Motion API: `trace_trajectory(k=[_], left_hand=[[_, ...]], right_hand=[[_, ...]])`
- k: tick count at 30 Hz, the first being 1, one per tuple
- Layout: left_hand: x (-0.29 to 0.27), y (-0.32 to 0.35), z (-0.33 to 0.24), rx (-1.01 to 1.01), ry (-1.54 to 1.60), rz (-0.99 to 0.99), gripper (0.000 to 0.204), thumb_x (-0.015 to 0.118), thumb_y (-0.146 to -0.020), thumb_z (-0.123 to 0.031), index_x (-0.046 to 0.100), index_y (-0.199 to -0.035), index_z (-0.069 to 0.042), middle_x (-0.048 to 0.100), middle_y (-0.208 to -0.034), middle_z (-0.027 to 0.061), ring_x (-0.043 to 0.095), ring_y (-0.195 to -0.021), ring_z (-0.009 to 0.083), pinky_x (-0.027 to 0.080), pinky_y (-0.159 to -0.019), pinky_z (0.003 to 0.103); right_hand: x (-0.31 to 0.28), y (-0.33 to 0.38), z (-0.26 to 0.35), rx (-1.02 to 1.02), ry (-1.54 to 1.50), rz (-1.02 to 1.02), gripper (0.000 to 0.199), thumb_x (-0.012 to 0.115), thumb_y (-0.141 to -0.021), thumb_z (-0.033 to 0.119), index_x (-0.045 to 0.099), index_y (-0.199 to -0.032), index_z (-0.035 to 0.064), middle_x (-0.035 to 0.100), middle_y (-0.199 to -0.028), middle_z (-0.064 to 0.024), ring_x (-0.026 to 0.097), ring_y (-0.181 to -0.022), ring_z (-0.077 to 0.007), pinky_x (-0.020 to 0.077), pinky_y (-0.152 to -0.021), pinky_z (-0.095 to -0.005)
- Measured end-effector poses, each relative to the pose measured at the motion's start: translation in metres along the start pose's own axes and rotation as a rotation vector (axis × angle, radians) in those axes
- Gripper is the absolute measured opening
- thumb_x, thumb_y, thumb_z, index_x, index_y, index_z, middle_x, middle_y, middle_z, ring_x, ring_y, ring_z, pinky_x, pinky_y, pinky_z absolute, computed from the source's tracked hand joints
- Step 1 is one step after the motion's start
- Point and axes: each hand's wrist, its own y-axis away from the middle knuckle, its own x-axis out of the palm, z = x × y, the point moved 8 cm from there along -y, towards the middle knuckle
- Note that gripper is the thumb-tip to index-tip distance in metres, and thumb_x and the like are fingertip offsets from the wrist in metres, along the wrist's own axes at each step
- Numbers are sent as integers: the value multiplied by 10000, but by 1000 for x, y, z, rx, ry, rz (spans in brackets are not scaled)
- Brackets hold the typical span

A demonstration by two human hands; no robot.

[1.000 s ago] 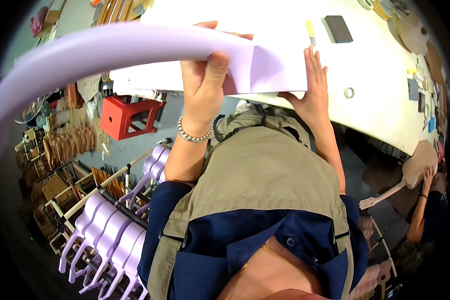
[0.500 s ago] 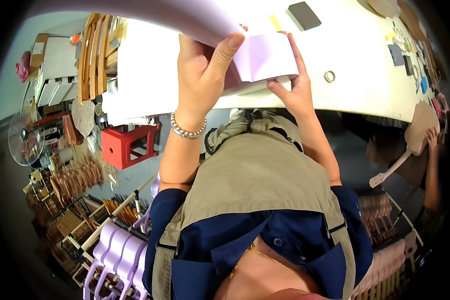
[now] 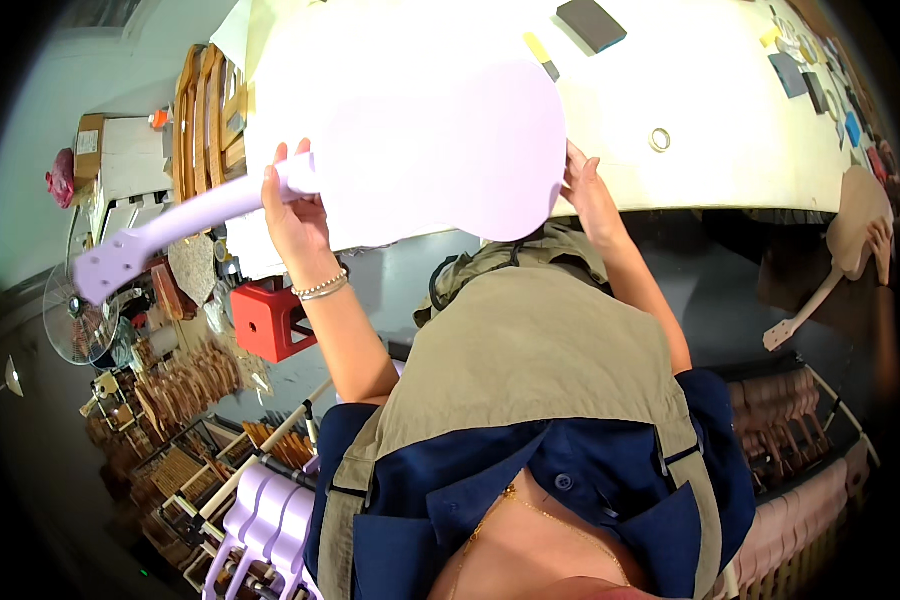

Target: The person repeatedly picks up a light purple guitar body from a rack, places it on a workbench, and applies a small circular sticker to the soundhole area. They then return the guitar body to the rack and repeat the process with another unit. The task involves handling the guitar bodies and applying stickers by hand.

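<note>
Broadly, the pale worktop [image 3: 730, 130] underlies a lilac ukulele [image 3: 440, 150], held across the worktop's near edge. The left hand's [image 3: 298, 228] grip curls round the neck; the right hand's [image 3: 596, 205], loosely spread, meets the rounded end, presumably for balance. Farther in on the worktop lies a dark block [image 3: 592, 26]; nearer its front edge, a tape ring [image 3: 652, 139].

left hand [image 3: 302, 228]: partly behind instrument neck [image 3: 210, 205] | table [image 3: 750, 150]: cut off above | lilac instruments [image 3: 270, 508]: cut off below
</note>
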Motion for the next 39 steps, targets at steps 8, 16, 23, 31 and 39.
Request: trace_trajectory(k=[8, 16, 23, 31, 39], left_hand=[[-42, 12, 35, -144, 141, -111, 525, 531, -857, -367, 453, -1243, -20, 514, -1192, 144, 520, -1075, 249, 449, -907, 392], [-41, 24, 29, -90, 184, -97, 503, 554, -836, -378, 491, -1215, -53, 547, -1142, 133, 546, -1037, 250, 465, -894, 398], [-42, 25, 31, -125, 188, -124, 489, 549, -840, -375, 488, -1201, -52, 515, -1185, 133, 506, -1086, 271, 441, -915, 417], [-58, 14, 60, -220, 154, -143, 461, 528, -856, -378, 496, -1175, -46, 517, -1177, 137, 506, -1083, 281, 443, -909, 432], [-89, -5, 136, -392, 217, -197, 408, 561, -855, -360, 525, -1097, -33, 581, -1071, 122, 571, -988, 252, 491, -854, 395]], right_hand=[[17, 5, 24, -116, -15, -20, 885, 143, -804, 731, 143, -1427, 101, 187, -1456, -109, 181, -1338, -269, 275, -1027, -395], [23, 5, 33, -189, 7, -9, 906, 150, -788, 746, 150, -1425, 101, 187, -1454, -117, 181, -1339, -262, 271, -1036, -390], [21, 4, 31, -171, 57, -30, 919, 122, -775, 762, 166, -1423, 112, 199, -1447, -135, 191, -1336, -279, 262, -1035, -428], [16, 9, 29, -65, 117, -61, 892, 85, -789, 749, 193, -1420, 128, 245, -1421, -157, 259, -1298, -303, 294, -1009, -452], [-45, 13, 0, -85, 446, -241, 450, 441, -898, 410, 523, -1210, 97, 549, -1156, -127, 510, -1045, -241, 407, -874, -359]])
